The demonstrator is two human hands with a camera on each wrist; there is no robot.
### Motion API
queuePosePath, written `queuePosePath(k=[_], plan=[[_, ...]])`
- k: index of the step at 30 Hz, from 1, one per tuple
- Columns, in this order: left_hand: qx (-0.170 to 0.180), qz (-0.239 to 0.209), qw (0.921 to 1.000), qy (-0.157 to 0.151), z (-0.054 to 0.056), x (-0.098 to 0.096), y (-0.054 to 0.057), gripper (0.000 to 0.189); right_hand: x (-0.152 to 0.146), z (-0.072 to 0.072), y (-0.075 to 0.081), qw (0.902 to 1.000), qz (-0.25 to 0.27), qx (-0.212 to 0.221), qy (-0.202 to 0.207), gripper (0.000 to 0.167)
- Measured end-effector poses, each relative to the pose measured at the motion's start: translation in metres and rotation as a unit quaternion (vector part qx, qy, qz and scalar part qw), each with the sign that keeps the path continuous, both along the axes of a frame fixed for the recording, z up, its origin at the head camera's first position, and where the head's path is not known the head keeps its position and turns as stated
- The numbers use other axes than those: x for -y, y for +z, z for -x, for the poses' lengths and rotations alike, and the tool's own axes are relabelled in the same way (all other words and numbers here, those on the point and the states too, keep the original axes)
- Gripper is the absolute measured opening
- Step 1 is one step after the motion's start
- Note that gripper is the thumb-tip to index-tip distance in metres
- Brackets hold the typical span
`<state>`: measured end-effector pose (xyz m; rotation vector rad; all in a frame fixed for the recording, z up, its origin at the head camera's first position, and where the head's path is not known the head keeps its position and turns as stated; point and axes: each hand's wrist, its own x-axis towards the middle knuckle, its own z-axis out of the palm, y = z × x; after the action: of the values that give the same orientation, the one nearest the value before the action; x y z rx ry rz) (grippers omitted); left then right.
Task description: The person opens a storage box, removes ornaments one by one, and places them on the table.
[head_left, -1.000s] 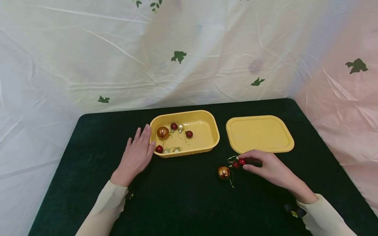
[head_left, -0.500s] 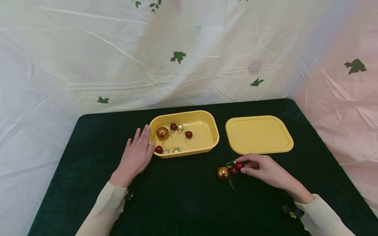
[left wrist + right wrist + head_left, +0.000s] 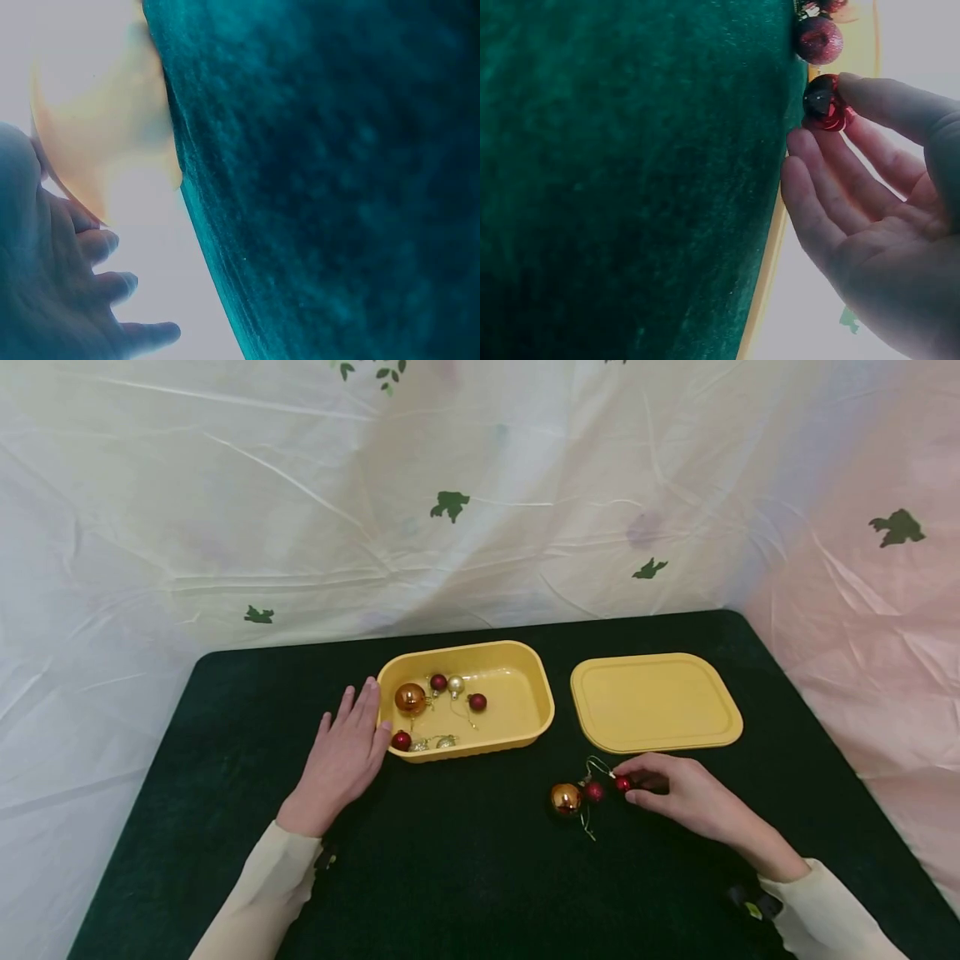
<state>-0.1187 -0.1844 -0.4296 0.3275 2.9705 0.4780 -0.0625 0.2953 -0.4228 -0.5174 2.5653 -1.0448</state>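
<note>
My right hand pinches a small shiny red bauble between thumb and fingertips; the right wrist view shows this red bauble at the fingertips. Just left of it lies a glittery red bauble, with a looped string arching between the two. A larger copper-gold bauble with its own string sits beside them on the table. My left hand, fingers extended, rests against the left end of a yellow box. In the left wrist view, those fingers spread by the pale box wall.
Inside the box are a copper-gold bauble, several red ones and several small pale gold ones, mostly toward its left side. A yellow lid lies flat right of the box. Dark green cloth covers the table; a printed curtain hangs behind.
The two red baubles first shifted nearer the copper-gold bauble. Then my right hand drew the shiny one rightward, widening the gap from the glittery one. My left hand stays against the box.
</note>
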Motion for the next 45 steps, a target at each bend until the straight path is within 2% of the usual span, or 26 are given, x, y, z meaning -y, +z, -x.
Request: queuePosePath(k=[9,17,24,32,37,45], plan=[[0.003,0.001,1.0000,0.001,0.001,0.000,0.000,0.070,0.000,0.001,-0.003,0.9993,-0.037,-0.010,-0.004,0.031],[0.003,-0.002,1.0000,0.000,0.001,0.001,-0.001,0.070,0.002,0.000,0.004,0.9993,-0.035,-0.005,-0.009,0.037],[0.003,0.002,1.0000,-0.001,0.001,0.002,0.001,0.070,0.003,0.002,0.022,0.9974,-0.027,-0.060,-0.028,0.037],[0.003,-0.006,1.0000,0.001,0.000,0.001,0.001,0.070,0.011,0.015,0.046,0.9906,-0.026,-0.127,-0.045,0.032],[-0.004,-0.010,0.9999,0.004,-0.001,0.001,0.002,0.069,0.028,0.026,0.060,0.9859,-0.004,-0.159,-0.051,0.031],[-0.005,-0.006,1.0000,0.005,-0.001,0.000,0.004,0.069,0.066,0.048,0.070,0.9866,0.037,-0.158,-0.017,0.034]])
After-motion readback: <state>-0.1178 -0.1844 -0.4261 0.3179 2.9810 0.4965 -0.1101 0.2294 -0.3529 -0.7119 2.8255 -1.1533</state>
